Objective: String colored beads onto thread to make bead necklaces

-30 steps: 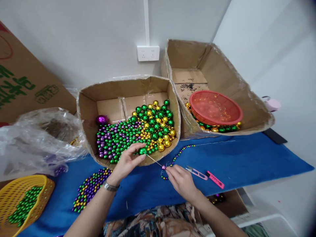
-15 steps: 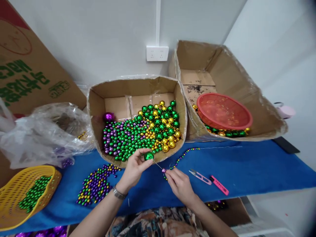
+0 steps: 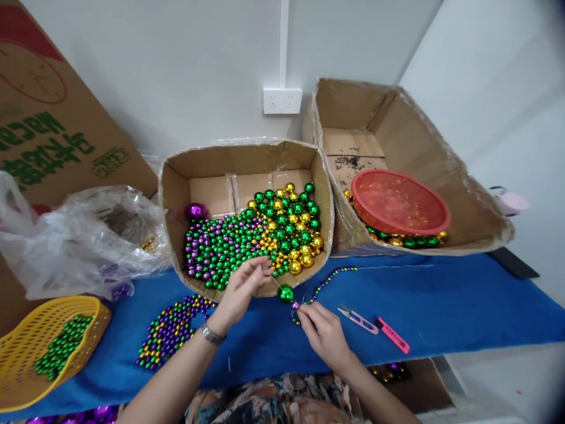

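Observation:
My left hand (image 3: pixel 242 288), wearing a metal watch, is over the front edge of the middle box. Its fingers are loosely stretched and apart, close to the upper end of a thin needle (image 3: pixel 276 280); whether they touch it is unclear. Threaded on that needle is a large shiny green bead (image 3: pixel 286 293). Just below it is a small purple bead (image 3: pixel 295 305), pinched at the needle's lower end by the thumb and fingers of my right hand (image 3: pixel 324 330). A string of small coloured beads (image 3: pixel 329 281) trails over the blue cloth behind my right hand.
The middle cardboard box (image 3: pixel 247 159) holds green, purple and gold beads. A red basin (image 3: pixel 401 203) sits in the right box. Pink thread snips (image 3: pixel 359 321) and a pink cutter (image 3: pixel 392 334) lie right. Loose beads (image 3: pixel 174 333) and a yellow basket (image 3: pixel 99 330) are left.
The large green bead has left my left fingers and slid down the needle to the purple bead. My left fingers have opened and moved slightly up. My right hand stays about in place.

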`<state>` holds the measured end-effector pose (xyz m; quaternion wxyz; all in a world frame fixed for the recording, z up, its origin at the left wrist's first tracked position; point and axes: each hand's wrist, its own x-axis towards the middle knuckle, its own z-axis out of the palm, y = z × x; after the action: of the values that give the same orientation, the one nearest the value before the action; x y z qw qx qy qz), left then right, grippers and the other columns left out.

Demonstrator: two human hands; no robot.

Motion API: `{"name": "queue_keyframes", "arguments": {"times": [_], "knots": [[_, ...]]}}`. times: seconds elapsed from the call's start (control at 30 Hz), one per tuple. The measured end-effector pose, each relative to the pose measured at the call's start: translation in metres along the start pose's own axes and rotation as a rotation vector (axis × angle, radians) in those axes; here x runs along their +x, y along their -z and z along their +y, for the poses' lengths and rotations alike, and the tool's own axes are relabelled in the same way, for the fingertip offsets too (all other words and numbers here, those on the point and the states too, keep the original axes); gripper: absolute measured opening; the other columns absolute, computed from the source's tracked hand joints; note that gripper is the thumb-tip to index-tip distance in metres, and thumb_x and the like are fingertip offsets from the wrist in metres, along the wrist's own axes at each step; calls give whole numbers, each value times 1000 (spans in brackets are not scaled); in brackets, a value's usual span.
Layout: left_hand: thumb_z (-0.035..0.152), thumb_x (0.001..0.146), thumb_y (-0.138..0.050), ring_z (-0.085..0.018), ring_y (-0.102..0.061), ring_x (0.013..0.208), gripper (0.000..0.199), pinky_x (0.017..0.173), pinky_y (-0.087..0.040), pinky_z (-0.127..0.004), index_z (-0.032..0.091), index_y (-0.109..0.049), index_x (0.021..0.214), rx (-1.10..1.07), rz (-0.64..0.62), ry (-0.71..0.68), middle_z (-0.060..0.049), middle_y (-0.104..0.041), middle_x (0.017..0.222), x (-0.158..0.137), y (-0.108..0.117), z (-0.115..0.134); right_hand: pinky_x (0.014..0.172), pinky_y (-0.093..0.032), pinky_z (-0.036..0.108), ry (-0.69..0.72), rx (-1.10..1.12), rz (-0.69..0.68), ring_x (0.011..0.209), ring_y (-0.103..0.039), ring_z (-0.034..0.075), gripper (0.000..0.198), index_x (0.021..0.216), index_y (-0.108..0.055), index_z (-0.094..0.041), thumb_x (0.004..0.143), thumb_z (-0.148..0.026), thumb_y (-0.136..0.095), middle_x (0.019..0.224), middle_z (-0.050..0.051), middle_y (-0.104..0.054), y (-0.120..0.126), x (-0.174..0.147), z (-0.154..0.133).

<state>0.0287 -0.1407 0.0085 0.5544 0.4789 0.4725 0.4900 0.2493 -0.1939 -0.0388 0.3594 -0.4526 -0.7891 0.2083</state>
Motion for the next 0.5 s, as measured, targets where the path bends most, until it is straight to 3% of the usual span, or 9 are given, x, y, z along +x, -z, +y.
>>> {"name": "queue_keyframes", "arguments": {"times": [0.1, 0.13, 0.2, 0.37, 0.5], "knots": [[36, 93, -46, -22, -62, 98, 31, 84, -50, -34, 16, -59, 113, 604, 119, -158, -11, -66, 108, 40, 17, 1, 65, -46, 25, -9, 1, 19, 69, -58, 15, 15, 96, -60, -19, 96, -18, -45, 77, 3, -61, 1, -2, 4], [32, 92, -46, -22, -62, 97, 27, 85, -49, -35, 17, -60, 110, 833, 99, -176, -11, -67, 106, 54, 22, 0, 65, -46, 25, -11, 0, 23, 69, -58, 15, 15, 96, -60, -19, 96, -18, -45, 77, 3, -61, 1, -2, 5], [22, 86, -51, -26, -60, 97, 17, 88, -46, -38, 17, -65, 95, 1017, 56, -172, -11, -68, 96, 81, 26, -4, 65, -46, 25, -10, -1, 26, 69, -59, 15, 15, 97, -60, -19, 96, -18, -46, 78, 3, -61, 0, -3, 5], [9, 76, -53, -32, -56, 100, 16, 84, -44, -41, 16, -62, 65, 1065, 20, -127, -15, -64, 75, 118, 20, -12, 64, -46, 25, 2, -3, 32, 70, -60, 15, 15, 99, -60, -20, 96, -18, -46, 79, 3, -62, -3, -6, 4], [12, 75, -56, -33, -55, 104, 12, 84, -45, -41, 17, -64, 67, 962, 44, -119, -15, -65, 79, 116, 18, -9, 64, -47, 25, -7, -14, 44, 69, -60, 15, 15, 98, -61, -20, 96, -19, -46, 79, 3, -62, -3, -6, 4]]}}
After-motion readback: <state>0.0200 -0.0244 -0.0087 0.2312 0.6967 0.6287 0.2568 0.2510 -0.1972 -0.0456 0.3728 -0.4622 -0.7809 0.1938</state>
